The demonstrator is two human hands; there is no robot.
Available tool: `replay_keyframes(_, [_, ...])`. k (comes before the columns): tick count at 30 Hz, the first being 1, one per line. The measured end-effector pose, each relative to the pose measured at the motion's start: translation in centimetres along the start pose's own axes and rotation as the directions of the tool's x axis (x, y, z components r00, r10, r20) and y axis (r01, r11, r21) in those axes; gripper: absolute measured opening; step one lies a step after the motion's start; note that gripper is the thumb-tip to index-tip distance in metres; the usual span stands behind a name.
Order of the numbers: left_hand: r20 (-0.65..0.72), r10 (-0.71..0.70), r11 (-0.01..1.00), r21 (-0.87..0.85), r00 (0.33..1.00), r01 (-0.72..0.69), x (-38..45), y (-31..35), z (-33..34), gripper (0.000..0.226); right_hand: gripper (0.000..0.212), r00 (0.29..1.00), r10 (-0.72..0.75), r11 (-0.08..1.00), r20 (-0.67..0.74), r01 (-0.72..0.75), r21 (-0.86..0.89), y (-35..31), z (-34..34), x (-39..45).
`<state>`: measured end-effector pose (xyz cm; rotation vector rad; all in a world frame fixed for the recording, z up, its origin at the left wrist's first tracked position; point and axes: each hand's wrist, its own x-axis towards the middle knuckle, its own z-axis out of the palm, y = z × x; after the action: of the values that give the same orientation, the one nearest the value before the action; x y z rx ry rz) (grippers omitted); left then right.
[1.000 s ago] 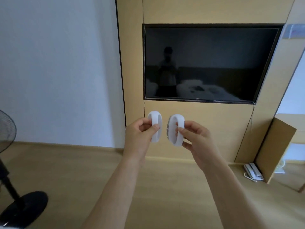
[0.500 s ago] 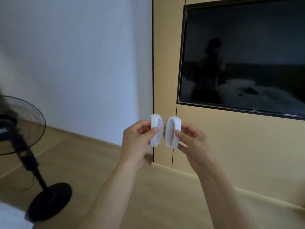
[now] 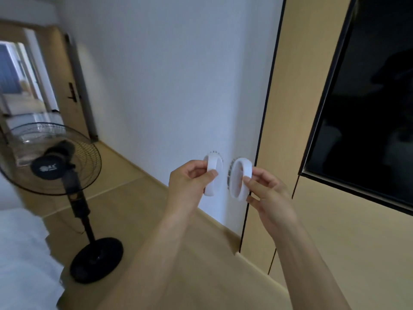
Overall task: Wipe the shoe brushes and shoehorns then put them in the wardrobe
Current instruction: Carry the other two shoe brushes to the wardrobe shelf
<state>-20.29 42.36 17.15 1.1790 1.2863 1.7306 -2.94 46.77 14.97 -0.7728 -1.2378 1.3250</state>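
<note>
- Two white oval plastic shoe brushes with loop handles are held up side by side at the middle of the frame, in front of the white wall (image 3: 167, 74), apart from each other.
- The left white oval brush (image 3: 213, 175) is pinched by the left hand (image 3: 190, 182): the thumb is pressed on the near face of its loop and the curled fingers are closed behind it, so the brush stands upright just right of the palm.
- Dark bristle tips are seen along the top edge of this brush.
- The right white oval brush (image 3: 241, 179) is pinched by the right hand (image 3: 270, 198), thumb and fingertips closed on the right side of its loop; the brush lies up and left of the palm, slightly tilted.
- Dark bristles are seen on its left edge, turned toward the other brush.
- A black pedestal fan (image 3: 55, 171) stands on the wooden floor (image 3: 138, 220) at the left of the frame.
- A dark wall-mounted screen (image 3: 368, 97) is set in light wooden panelling (image 3: 297, 86) at the right.
- An open doorway (image 3: 20, 86) is seen at the upper left.
</note>
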Motion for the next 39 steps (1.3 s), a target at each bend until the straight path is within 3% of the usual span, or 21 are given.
replay_keyframes(11, [-0.063, -0.005, 0.995, -0.101, 0.998, -0.001, 19.2, -5.2, 1.6, 0.013, 0.017, 0.999, -0.022, 0.999, 0.037, 0.024, -0.043, 4.1, 1.3, 19.9])
replay_keyframes(23, [-0.091, 0.051, 0.997, -0.051, 0.995, -0.056, 42.7, -9.0, -0.1, 0.012, 0.020, 0.997, -0.030, 0.999, 0.077, 0.029, 0.015, 8.3, 6.9, 43.4])
replay_keyframes(31, [-0.264, 0.115, 0.993, 0.023, 0.958, -0.113, 55.6, -12.7, -2.6, 0.014, 0.021, 0.964, -0.039, 0.996, 0.264, 0.017, 0.086, 13.3, 11.4, 59.3])
replay_keyframes(39, [-0.487, 0.138, 0.990, 0.065, 0.862, -0.122, 66.9, -15.3, -5.9, 0.012, 0.020, 0.866, -0.018, 0.994, 0.500, -0.039, 0.103, 17.0, 18.4, 74.5])
